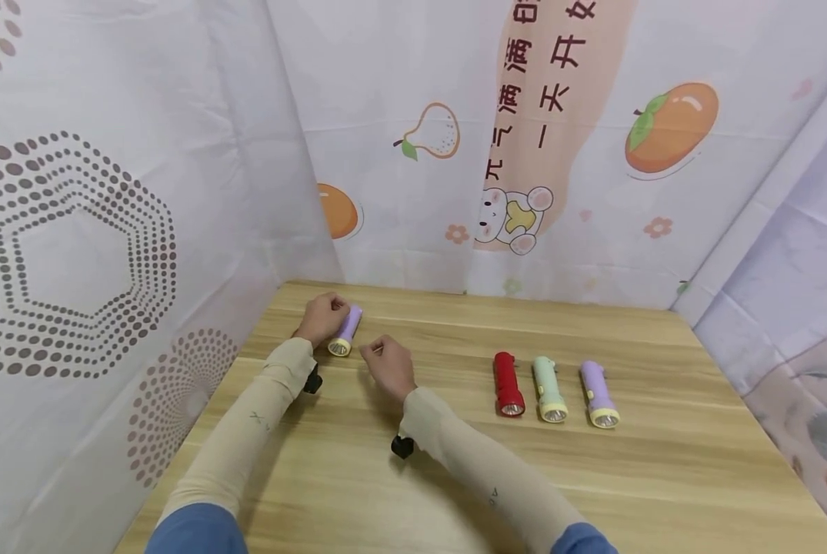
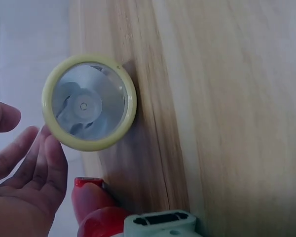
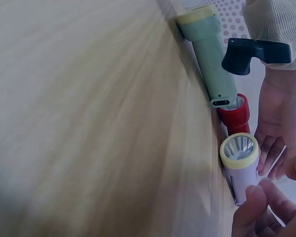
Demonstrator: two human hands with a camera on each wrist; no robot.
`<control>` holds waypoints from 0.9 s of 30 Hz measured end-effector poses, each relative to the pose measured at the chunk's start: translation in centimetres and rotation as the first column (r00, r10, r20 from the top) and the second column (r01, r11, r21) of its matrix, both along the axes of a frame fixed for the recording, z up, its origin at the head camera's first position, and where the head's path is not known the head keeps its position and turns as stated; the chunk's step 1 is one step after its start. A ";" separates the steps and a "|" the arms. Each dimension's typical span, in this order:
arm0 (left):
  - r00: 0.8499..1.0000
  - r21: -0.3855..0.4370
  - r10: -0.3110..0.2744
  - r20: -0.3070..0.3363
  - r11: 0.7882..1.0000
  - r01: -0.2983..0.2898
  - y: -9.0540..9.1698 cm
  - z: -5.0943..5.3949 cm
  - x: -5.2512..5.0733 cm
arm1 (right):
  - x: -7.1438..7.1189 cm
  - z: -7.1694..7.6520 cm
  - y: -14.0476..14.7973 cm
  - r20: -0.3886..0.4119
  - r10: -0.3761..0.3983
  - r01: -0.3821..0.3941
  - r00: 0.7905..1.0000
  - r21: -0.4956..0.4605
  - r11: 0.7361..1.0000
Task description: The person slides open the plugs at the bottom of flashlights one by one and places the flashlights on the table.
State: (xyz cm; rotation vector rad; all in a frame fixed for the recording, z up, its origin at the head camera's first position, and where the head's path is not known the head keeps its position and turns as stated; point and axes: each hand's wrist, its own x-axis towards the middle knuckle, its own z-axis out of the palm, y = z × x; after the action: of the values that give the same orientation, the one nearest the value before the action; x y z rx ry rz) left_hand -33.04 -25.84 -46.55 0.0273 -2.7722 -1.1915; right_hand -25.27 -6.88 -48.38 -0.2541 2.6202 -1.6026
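A purple flashlight [image 1: 349, 322] with a pale yellow lens rim lies on the table at the left. My left hand [image 1: 325, 317] is beside its body, thumb and fingers apart in the left wrist view; whether the fingertips touch it I cannot tell. My right hand [image 1: 391, 368] is just right of its lens end, fingers loosely bent around nothing. In the right wrist view a red flashlight [image 3: 239, 116] and a mint green flashlight [image 3: 212, 64] lie near the purple one; the left hand and forearm hide both in the head view.
Toward the right of the wooden table [image 1: 448, 477] stand out another red flashlight [image 1: 506, 381], another mint green flashlight [image 1: 548, 385] and another purple flashlight [image 1: 596, 391], lying side by side. Printed white curtains [image 1: 399, 192] enclose the table's back and sides.
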 end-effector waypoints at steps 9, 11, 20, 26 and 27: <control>0.999 0.057 -0.002 0.048 0.998 -0.001 -0.2 -0.3 -0.9 | -0.8 -0.4 -1.9 0.057 0.001 -0.001 0.998 0.016 1.000; 0.998 0.080 -0.006 0.066 0.997 0.001 -0.5 -0.4 -1.1 | -0.9 -0.6 -2.3 0.065 -0.005 0.002 0.998 0.036 0.999; 0.999 0.038 0.016 0.049 0.999 -0.017 -1.2 -1.0 -1.8 | -2.0 -1.9 -4.4 0.044 -0.039 0.034 0.998 0.112 0.993; 1.000 -0.017 -0.015 0.027 1.000 0.015 -1.2 -1.0 -2.0 | -2.4 -1.5 -5.3 0.112 -0.046 0.035 0.993 0.105 0.994; 0.999 -0.029 -0.024 0.024 0.999 0.025 -1.2 -1.0 -2.0 | -2.5 -1.5 -5.4 0.124 -0.046 0.033 0.991 0.105 0.994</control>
State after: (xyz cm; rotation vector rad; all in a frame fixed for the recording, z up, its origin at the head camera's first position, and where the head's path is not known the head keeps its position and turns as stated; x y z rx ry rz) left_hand -35.02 -27.02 -47.52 0.0046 -2.8186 -1.1633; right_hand -27.77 -12.30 -49.86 -0.0922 2.6164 -1.4383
